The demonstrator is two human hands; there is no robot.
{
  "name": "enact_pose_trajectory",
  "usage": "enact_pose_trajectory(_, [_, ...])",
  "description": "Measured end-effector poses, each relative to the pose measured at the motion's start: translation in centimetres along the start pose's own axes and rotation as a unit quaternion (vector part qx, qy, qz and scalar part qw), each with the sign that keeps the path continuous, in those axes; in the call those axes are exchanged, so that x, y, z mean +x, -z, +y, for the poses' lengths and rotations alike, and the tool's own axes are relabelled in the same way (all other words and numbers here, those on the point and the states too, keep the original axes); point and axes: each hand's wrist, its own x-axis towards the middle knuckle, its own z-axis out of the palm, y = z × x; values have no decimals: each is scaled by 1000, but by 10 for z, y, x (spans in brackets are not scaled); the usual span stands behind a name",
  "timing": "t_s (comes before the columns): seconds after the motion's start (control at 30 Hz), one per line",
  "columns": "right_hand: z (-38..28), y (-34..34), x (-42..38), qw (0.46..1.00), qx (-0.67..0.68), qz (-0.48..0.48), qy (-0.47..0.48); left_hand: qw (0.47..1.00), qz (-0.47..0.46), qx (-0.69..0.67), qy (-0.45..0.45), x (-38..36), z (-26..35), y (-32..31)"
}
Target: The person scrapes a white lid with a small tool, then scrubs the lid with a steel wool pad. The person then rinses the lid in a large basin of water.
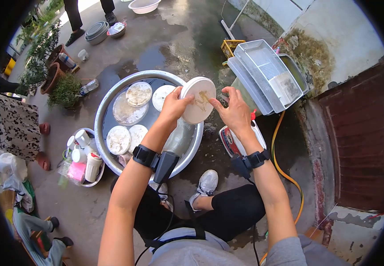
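My left hand (pixel 175 105) grips a round white plastic lid (pixel 197 111) by its left edge, with the thumb on its face. Brown, dirty streaks mark the middle of that face. At the lid's right side is my right hand (pixel 235 108), its fingers apart and curved, the thumb tip right at the stained surface. Below them stands a large metal basin (pixel 101 103) with water in it. Several round white lids (pixel 130 107) with brown grime lie in the basin, some overlapping.
Left of the basin, a bowl (pixel 100 177) holds cups and a white bottle. A detergent jug (pixel 232 142) and a yellow hose (pixel 285 168) lie to the right, below stacked clear plastic bins (pixel 267 75). Potted plants (pixel 65 91) and other people's legs (pixel 73 17) are at the left.
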Motion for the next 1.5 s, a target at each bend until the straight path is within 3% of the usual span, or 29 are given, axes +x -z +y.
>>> enact_pose_trajectory(0.07, [-9, 2, -5, 996, -82, 27, 20, 999, 12, -38, 20, -21, 10, -1])
enact_pose_trajectory(0.23, [-21, 16, -7, 997, 50, 36, 50, 998, -50, -22, 41, -54, 12, 5])
enact_pose_trajectory(0.3, [-31, 26, -8, 986, -58, 46, 147, 996, -78, -7, 49, -63, 20, 7])
enact_pose_trajectory(0.63, [-46, 32, -9, 956, -58, 46, 284, 989, -124, 57, 64, -72, 32, 18])
enact_pose_trajectory(0.93, [-58, 30, -12, 943, -56, 59, 322, 981, -56, 177, -56, -71, 20, 11])
enact_pose_trajectory(1.5, [-55, 29, -11, 944, -40, 57, 323, 974, -54, 206, -77, -73, 22, 9])
